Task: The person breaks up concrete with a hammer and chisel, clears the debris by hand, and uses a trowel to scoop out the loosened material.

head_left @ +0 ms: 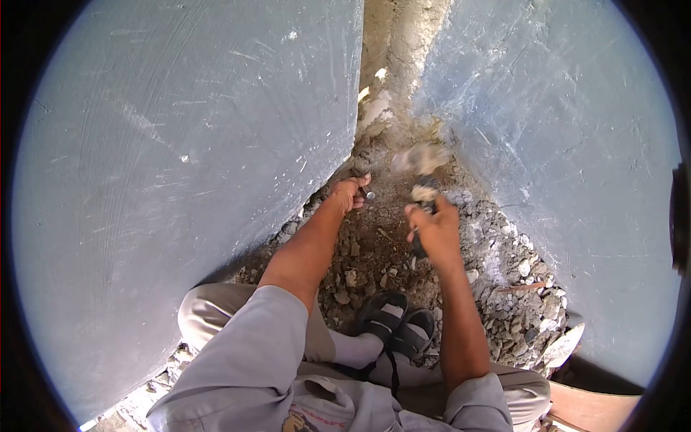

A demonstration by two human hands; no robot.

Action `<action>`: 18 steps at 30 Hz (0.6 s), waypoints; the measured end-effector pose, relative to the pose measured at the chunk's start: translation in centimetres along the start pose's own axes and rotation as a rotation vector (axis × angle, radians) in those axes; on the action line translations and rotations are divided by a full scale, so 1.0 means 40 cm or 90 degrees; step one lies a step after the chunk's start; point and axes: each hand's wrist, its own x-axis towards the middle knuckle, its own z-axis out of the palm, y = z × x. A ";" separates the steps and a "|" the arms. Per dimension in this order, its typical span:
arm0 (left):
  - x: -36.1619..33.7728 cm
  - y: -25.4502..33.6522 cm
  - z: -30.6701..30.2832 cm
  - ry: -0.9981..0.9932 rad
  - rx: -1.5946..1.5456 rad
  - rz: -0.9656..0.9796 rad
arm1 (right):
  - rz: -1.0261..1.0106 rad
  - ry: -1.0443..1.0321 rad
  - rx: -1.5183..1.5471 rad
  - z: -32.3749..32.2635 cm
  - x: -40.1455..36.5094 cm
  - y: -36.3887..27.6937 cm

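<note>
My left hand (350, 193) is closed around a metal chisel (369, 194), whose round struck end faces up towards the camera. It is close to the lower edge of the left grey wall, over the broken ground. To its right, my right hand (437, 229) grips the dark handle of a hammer (421, 157). The hammer's head is smeared by motion, above and to the right of the chisel and apart from it. What the chisel's far end touches is hidden.
Grey walls (209, 122) (576, 144) rise at left and right, with a rough gap (403, 43) between them. Rubble (515, 288) covers the ground around my sandalled feet (392, 320). A curved brownish object (597, 407) lies at the lower right.
</note>
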 end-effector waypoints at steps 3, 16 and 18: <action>-0.060 0.034 -0.009 0.045 0.002 0.004 | -0.154 0.121 0.084 0.019 0.033 -0.024; 0.000 -0.003 -0.020 0.139 0.023 0.009 | -0.005 0.045 0.050 0.016 0.025 0.079; 0.004 0.003 -0.023 0.161 0.010 -0.007 | -0.072 0.108 0.062 0.029 0.032 0.050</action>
